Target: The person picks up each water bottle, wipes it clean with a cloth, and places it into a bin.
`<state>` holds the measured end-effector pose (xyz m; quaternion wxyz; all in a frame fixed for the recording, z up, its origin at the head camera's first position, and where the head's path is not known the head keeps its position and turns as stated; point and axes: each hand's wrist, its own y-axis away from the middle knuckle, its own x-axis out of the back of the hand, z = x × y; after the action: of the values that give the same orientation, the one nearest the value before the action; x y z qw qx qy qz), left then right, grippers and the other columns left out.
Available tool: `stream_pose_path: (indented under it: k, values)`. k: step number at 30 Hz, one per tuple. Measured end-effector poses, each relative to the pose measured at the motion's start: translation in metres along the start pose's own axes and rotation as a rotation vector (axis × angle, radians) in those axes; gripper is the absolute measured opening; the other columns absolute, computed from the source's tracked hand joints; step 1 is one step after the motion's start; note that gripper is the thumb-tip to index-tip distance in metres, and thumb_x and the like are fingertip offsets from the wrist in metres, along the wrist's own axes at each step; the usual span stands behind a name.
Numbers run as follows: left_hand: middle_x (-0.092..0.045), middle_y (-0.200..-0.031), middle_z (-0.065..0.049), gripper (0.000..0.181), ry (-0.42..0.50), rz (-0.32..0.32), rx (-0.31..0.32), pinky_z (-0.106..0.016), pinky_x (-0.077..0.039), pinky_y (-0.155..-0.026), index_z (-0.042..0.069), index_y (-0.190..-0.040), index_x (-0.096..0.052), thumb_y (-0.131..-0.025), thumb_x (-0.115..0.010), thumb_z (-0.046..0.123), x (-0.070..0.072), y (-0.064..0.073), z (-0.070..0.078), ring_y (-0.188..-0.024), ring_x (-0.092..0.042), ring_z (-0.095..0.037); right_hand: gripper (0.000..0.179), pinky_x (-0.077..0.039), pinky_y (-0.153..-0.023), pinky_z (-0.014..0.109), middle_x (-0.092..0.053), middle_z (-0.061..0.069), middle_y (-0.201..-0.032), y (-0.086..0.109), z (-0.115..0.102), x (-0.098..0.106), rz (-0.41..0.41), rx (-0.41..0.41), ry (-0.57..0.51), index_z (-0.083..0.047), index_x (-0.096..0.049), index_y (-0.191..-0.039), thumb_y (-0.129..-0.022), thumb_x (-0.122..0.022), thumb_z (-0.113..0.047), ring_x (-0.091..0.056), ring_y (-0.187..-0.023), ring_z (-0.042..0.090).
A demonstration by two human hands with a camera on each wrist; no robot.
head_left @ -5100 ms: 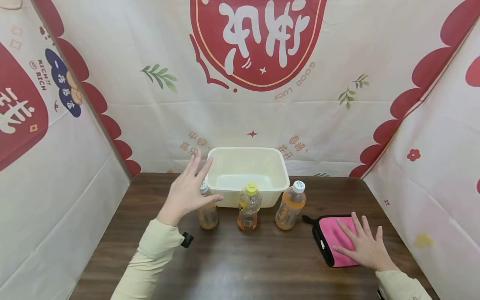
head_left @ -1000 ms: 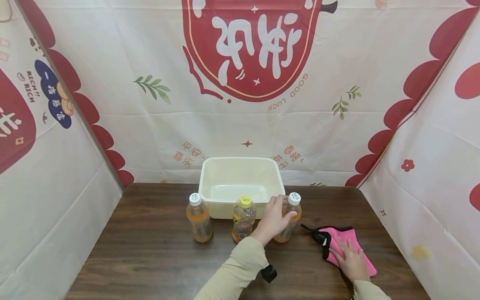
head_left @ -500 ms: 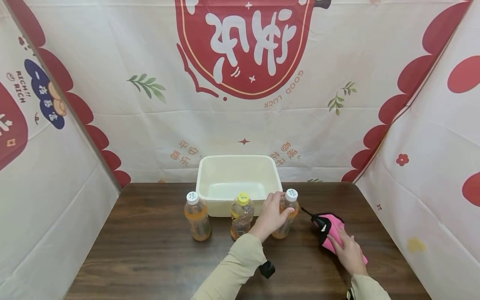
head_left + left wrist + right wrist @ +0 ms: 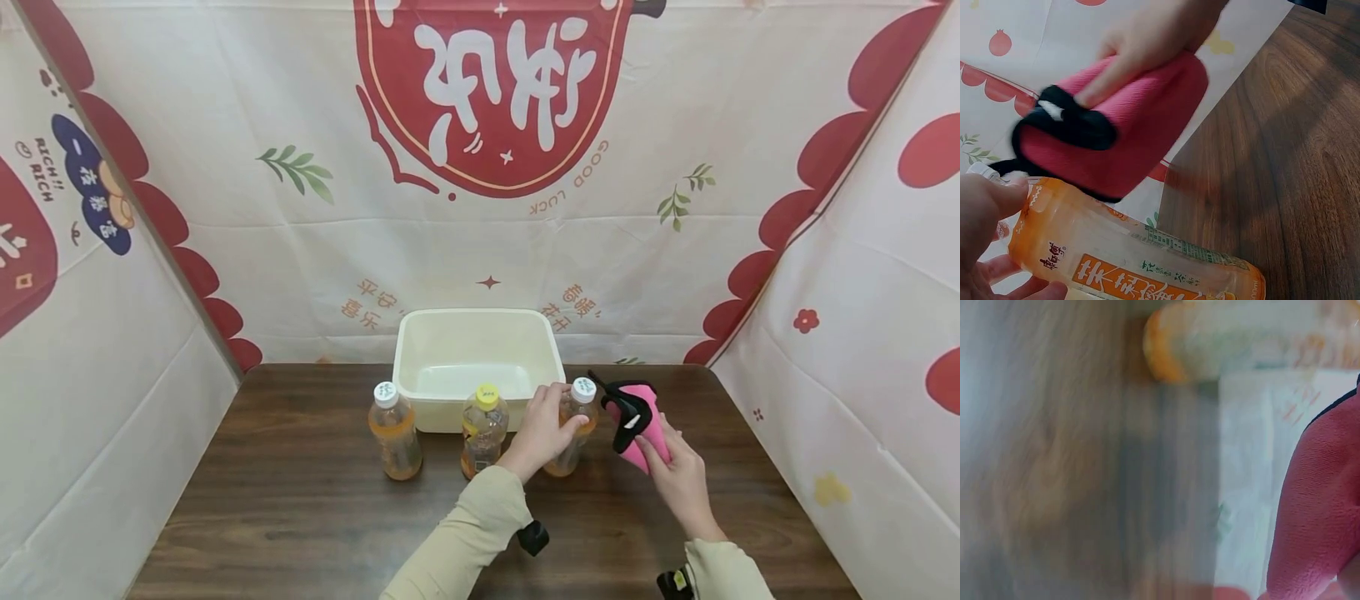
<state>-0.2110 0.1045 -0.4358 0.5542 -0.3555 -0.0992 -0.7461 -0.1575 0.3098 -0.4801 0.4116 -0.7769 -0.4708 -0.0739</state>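
Observation:
In the head view my left hand (image 4: 542, 429) holds the upper part of the right-hand bottle (image 4: 572, 454), a clear upright bottle with a white cap and an orange label. The left wrist view shows my thumb and fingers around this bottle's neck end (image 4: 1041, 212). To its right, my right hand (image 4: 681, 483) grips a pink fabric pouch (image 4: 651, 417) with black trim, lifted off the table. The pouch's black-edged mouth (image 4: 1079, 128) is tilted toward the bottle, apart from my left hand. In the right wrist view the pink cloth (image 4: 1316, 519) shows at the right; that view is blurred.
A yellow-capped bottle (image 4: 485, 429) stands in the middle, and another white-capped bottle (image 4: 395, 437) to its left. Behind them sits a cream plastic basin (image 4: 405, 412) on the dark wooden table (image 4: 300, 500). Printed cloth walls (image 4: 450, 250) enclose the back and sides.
My right hand has gone from lying flat on the pouch to gripping it, lifting it and bringing it left toward the bottle. Earlier, my left hand moved rightward onto the right-hand bottle.

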Motion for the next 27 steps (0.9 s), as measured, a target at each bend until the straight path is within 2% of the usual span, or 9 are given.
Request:
stream_pose_path:
  k: [4, 10, 14, 18, 22, 27]
  values:
    - [-0.050, -0.110, -0.007, 0.045, 0.001, 0.003, -0.001, -0.027, -0.044, -0.080, 0.010, -0.124, -0.046, -0.087, -0.060, 0.031, 0.000, 0.000, 0.000, -0.098, -0.050, -0.018, 0.028, -0.027, -0.086, 0.000, -0.058, 0.022, -0.115, -0.004, -0.016, -0.010, 0.006, 0.005, -0.049, 0.005, -0.064, -0.105, -0.079, -0.068, -0.003, -0.037, -0.103, -0.023]
    - [-0.050, -0.109, -0.007, 0.045, 0.008, -0.001, 0.013, -0.027, -0.044, -0.081, 0.010, -0.124, -0.045, -0.087, -0.061, 0.031, 0.001, -0.001, 0.000, -0.098, -0.050, -0.017, 0.028, -0.032, -0.080, 0.001, -0.060, 0.019, -0.113, -0.005, -0.025, -0.028, -0.038, -0.086, -0.106, 0.004, -0.062, -0.110, -0.083, -0.063, -0.006, -0.043, -0.095, -0.021]
    - [-0.050, -0.109, -0.007, 0.046, 0.010, -0.011, 0.032, -0.028, -0.044, -0.082, 0.011, -0.124, -0.045, -0.086, -0.061, 0.030, 0.001, 0.000, 0.000, -0.098, -0.050, -0.017, 0.022, -0.039, -0.066, 0.009, -0.065, 0.013, -0.089, -0.002, -0.028, -0.036, -0.052, -0.155, -0.117, 0.001, -0.064, -0.104, -0.082, -0.064, -0.004, -0.049, -0.074, -0.009]
    - [-0.049, -0.111, -0.007, 0.046, 0.013, -0.021, 0.042, -0.029, -0.044, -0.083, 0.010, -0.125, -0.044, -0.087, -0.061, 0.030, 0.002, 0.000, 0.000, -0.100, -0.048, -0.017, 0.018, -0.040, -0.057, 0.014, -0.062, 0.003, -0.076, -0.001, -0.034, -0.038, -0.090, -0.207, -0.148, 0.001, -0.064, -0.100, -0.084, -0.062, -0.004, -0.047, -0.064, -0.001]
    - [-0.049, -0.111, -0.008, 0.046, 0.008, -0.034, 0.034, -0.030, -0.044, -0.084, 0.010, -0.124, -0.044, -0.087, -0.060, 0.031, 0.003, 0.000, 0.000, -0.102, -0.048, -0.019, 0.014, -0.039, -0.055, 0.016, -0.058, -0.004, -0.071, -0.003, -0.049, -0.035, -0.121, -0.192, -0.201, 0.007, -0.060, -0.096, -0.083, -0.059, 0.003, -0.045, -0.062, -0.001]
    - [-0.048, -0.111, -0.007, 0.045, 0.017, -0.041, 0.043, -0.030, -0.044, -0.082, 0.011, -0.123, -0.044, -0.086, -0.061, 0.031, 0.004, -0.001, -0.001, -0.101, -0.048, -0.018, 0.007, -0.039, -0.052, 0.017, -0.054, -0.005, -0.065, -0.005, -0.061, -0.034, -0.137, -0.187, -0.209, 0.008, -0.059, -0.087, -0.081, -0.058, 0.007, -0.044, -0.058, -0.001]
